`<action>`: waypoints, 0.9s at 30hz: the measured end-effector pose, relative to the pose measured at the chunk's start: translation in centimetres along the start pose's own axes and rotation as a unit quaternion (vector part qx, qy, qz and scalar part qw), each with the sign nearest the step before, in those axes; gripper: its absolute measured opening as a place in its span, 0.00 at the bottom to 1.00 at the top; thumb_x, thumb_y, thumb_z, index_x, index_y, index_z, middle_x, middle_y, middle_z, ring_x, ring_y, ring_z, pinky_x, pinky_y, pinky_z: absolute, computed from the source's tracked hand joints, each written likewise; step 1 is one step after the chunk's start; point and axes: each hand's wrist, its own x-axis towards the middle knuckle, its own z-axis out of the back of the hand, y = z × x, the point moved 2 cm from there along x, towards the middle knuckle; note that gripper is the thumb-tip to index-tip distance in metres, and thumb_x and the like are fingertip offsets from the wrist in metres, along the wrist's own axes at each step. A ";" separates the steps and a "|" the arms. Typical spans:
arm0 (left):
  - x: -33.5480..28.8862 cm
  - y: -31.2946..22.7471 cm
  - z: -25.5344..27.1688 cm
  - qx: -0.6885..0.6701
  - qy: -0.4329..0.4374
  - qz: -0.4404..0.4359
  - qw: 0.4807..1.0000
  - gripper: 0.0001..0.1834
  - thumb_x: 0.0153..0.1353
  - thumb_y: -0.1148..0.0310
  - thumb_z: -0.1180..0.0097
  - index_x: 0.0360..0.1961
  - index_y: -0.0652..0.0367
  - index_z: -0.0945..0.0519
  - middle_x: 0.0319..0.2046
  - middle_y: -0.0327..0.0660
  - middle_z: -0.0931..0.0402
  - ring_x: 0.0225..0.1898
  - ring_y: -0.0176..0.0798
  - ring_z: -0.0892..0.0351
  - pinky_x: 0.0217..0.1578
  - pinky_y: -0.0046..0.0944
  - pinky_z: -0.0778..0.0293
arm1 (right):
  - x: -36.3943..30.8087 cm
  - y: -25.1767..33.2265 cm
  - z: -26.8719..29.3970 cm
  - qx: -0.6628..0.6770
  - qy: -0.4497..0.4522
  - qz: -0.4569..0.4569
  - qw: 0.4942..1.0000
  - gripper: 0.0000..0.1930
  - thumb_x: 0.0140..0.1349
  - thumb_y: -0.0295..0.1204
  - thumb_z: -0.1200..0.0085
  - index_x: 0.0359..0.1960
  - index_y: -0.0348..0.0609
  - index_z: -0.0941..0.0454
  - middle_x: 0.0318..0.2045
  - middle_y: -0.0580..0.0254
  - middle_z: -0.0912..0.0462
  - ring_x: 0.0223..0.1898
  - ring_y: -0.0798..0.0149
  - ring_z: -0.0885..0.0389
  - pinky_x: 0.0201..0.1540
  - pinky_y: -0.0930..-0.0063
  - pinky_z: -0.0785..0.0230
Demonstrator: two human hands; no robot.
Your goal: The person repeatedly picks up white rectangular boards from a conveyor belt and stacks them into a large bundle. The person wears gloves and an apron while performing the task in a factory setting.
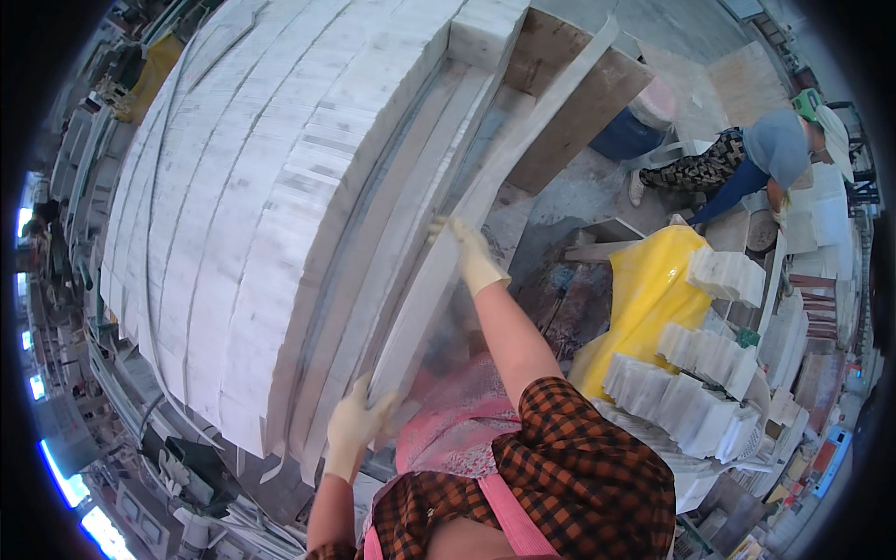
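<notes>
A long pale strip [422,303], which looks like stone, runs from near my body toward the far right. My right hand [474,259], in a cream glove, is closed round the strip's edge partway along, fingers over its left side. At its near end my left hand [355,425], in a matching glove, grips it with the thumb on one side and fingers on the other. More long strips [373,252] lie side by side just left of the held one, beside a big stack of whitish slabs [252,177].
A brown board [579,112] stands beyond the strip. On the right are a yellow sheet [653,289], notched white stone pieces [695,387] and a blue barrel [623,135]. Another person [775,154] bends over at the far right. A loose strap [149,280] crosses the slab stack.
</notes>
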 end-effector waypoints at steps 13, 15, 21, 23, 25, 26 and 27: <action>-1.1 12.1 -8.6 0.019 -0.045 0.123 0.991 0.31 0.68 0.49 0.42 0.67 0.51 0.24 0.59 0.53 0.21 0.58 0.59 0.20 0.57 0.51 0.26 | -1.9 -6.4 5.5 -0.406 -0.054 -0.035 0.912 0.33 0.72 0.54 0.49 0.63 0.34 0.31 0.53 0.43 0.20 0.43 0.51 0.14 0.48 0.61 0.21; -0.7 13.4 -9.5 -0.190 -0.038 0.162 0.968 0.28 0.69 0.50 0.45 0.66 0.50 0.23 0.57 0.50 0.19 0.56 0.56 0.19 0.57 0.47 0.26 | -1.8 -4.9 5.2 -0.417 -0.061 -0.111 0.900 0.35 0.72 0.56 0.51 0.61 0.33 0.28 0.50 0.44 0.18 0.42 0.55 0.14 0.46 0.63 0.21; 0.9 15.1 -10.5 -0.209 0.018 0.057 0.976 0.23 0.74 0.52 0.52 0.57 0.58 0.20 0.46 0.40 0.16 0.45 0.36 0.18 0.47 0.33 0.26 | -2.6 -0.4 5.9 -0.425 -0.071 -0.155 0.889 0.32 0.72 0.57 0.51 0.52 0.34 0.19 0.38 0.52 0.14 0.35 0.57 0.14 0.40 0.69 0.19; 1.9 16.3 -11.8 -0.317 0.121 0.134 0.931 0.23 0.74 0.53 0.52 0.55 0.60 0.19 0.44 0.38 0.15 0.42 0.30 0.20 0.43 0.31 0.27 | -1.9 -0.1 6.9 -0.451 -0.050 -0.163 0.876 0.31 0.73 0.55 0.51 0.54 0.33 0.21 0.43 0.51 0.14 0.41 0.57 0.12 0.46 0.65 0.18; 3.3 17.7 -13.4 -0.344 0.187 0.114 0.913 0.23 0.74 0.54 0.52 0.55 0.62 0.19 0.43 0.37 0.15 0.40 0.27 0.21 0.40 0.30 0.28 | -1.1 -0.4 8.0 -0.430 -0.025 -0.127 0.894 0.33 0.72 0.55 0.49 0.57 0.32 0.23 0.46 0.50 0.14 0.47 0.56 0.12 0.50 0.63 0.19; 4.0 18.4 -14.2 -0.396 0.204 0.105 0.889 0.23 0.74 0.54 0.52 0.55 0.62 0.19 0.43 0.36 0.15 0.39 0.27 0.22 0.41 0.31 0.28 | -0.8 -0.6 8.6 -0.386 -0.009 -0.137 0.912 0.33 0.73 0.55 0.49 0.58 0.31 0.24 0.47 0.49 0.15 0.49 0.56 0.13 0.52 0.62 0.20; 4.7 18.9 -14.8 -0.445 0.221 0.096 0.863 0.23 0.74 0.53 0.51 0.55 0.62 0.19 0.43 0.36 0.15 0.39 0.27 0.22 0.41 0.31 0.28 | -0.6 -0.9 9.0 -0.338 0.018 -0.142 0.930 0.33 0.73 0.54 0.49 0.59 0.31 0.25 0.48 0.47 0.15 0.50 0.55 0.13 0.54 0.60 0.20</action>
